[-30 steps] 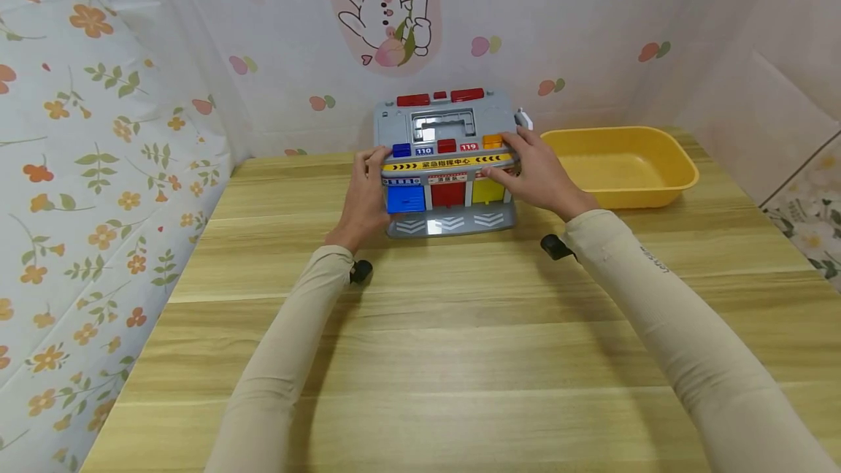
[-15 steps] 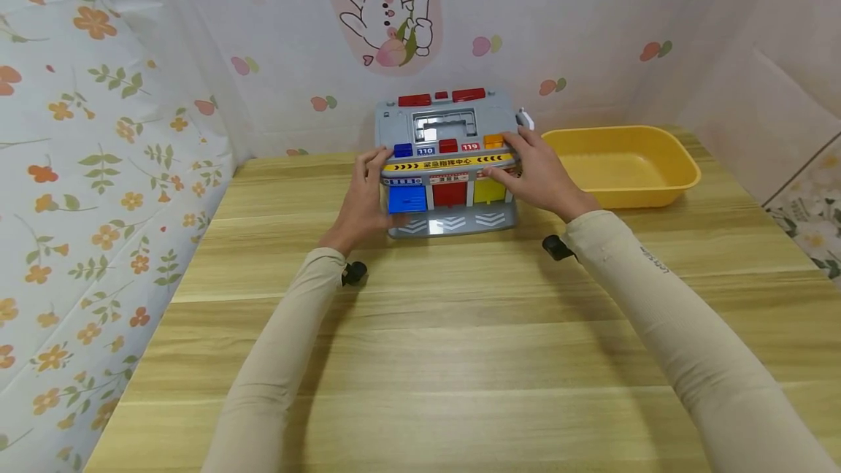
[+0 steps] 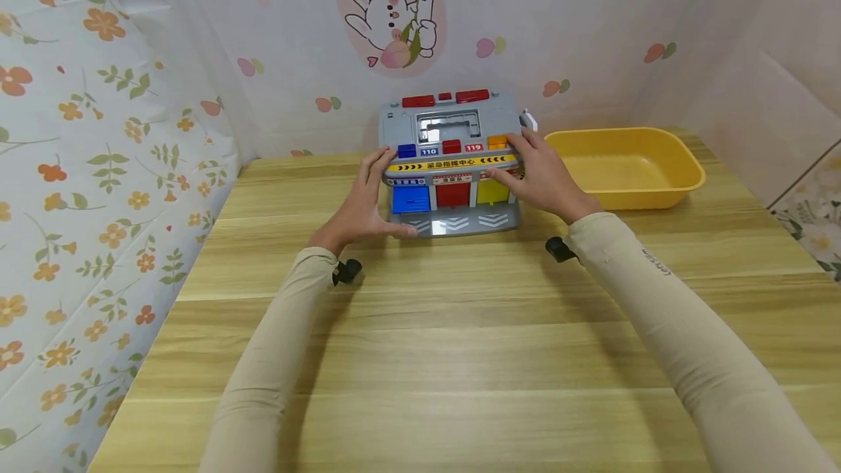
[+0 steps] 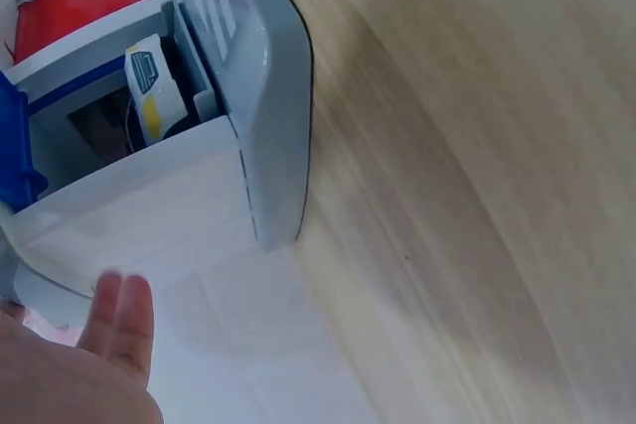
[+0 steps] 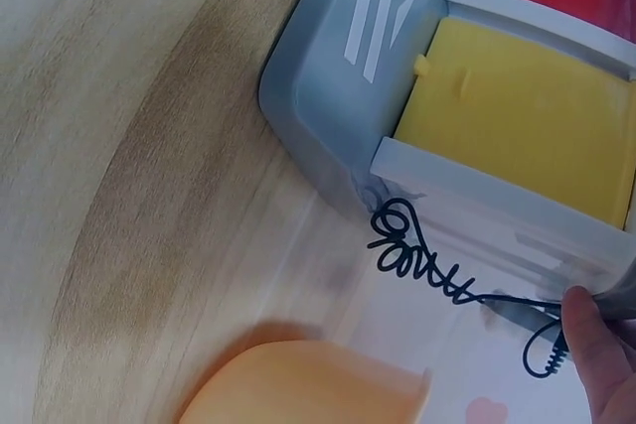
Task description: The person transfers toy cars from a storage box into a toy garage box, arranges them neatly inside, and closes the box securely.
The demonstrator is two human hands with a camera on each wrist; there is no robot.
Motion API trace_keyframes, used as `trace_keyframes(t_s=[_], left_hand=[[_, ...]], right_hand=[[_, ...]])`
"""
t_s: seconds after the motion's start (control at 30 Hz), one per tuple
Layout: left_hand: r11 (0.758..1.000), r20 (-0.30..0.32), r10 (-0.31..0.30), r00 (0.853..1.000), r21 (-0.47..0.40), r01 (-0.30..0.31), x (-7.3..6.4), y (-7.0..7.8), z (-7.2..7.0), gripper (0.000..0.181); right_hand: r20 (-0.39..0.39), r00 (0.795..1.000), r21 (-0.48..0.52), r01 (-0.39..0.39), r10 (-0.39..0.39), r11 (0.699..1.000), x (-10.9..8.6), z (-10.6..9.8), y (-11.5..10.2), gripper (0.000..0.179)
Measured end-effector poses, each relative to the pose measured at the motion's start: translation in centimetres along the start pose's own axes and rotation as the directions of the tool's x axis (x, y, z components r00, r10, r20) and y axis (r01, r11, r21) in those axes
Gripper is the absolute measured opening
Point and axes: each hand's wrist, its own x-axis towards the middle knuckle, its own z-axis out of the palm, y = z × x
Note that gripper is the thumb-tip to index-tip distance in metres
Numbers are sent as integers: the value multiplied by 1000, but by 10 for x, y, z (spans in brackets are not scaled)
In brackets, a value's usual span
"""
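A grey toy rescue station (image 3: 453,122) with a yellow banner stands at the table's far side. Its front has a blue door (image 3: 410,199), a red door (image 3: 453,195) and a yellow door (image 3: 492,192). My left hand (image 3: 360,209) is at its left side, fingers straight and thumb stretched over the front ramp. In the left wrist view the blue door is swung up, and a white and yellow toy vehicle (image 4: 155,89) sits in that bay. My right hand (image 3: 547,175) grips the roof's right front edge, fingers on top and thumb on the banner.
To the right of the station stands a yellow plastic basin (image 3: 624,166). A coiled black cord (image 5: 412,255) hangs along the station's right side. Directly behind is a white curtain (image 3: 276,79) with a rabbit print. Bare wood tabletop (image 3: 453,341) lies in front.
My left thumb has moved down and away from the blue door to the ramp, and the left wrist has drawn back a little left. The right hand keeps its grip on the roof.
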Motion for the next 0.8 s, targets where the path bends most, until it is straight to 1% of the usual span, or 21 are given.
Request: trace_keyframes(t_s=[0.07,0.13,0.33,0.4,0.53,0.63,0.8], left_hand=[[1000,2,-15,1000,-14,15,0,1,-1,132],[999,-1,-30,1000,-20,30,0,3,-1,123],[998,-18,-60,998,-31,60,-1,8,-3,82],[997,-21,-73,997,-28,72,0,8,-3,75],[995,-26,-100,995,-19,99,1,8,-2,77],[996,-34,-94,995,-2,94,1,6,0,84],[996,-58,-75,995,53,78,3,3,3,97]], right_hand=[[-1,1000,0,0,0,1000,0,0,0,77],[0,1000,-3,2,-2,1000,0,-1,0,77],[-4,1000,-11,9,-9,1000,0,-1,0,77],[-5,1000,-16,8,-8,1000,0,-1,0,77],[-11,1000,-16,12,-12,1000,0,0,0,76],[-14,1000,-17,15,-15,1000,0,1,1,76],[-14,1000,-27,13,-14,1000,-1,0,0,75]])
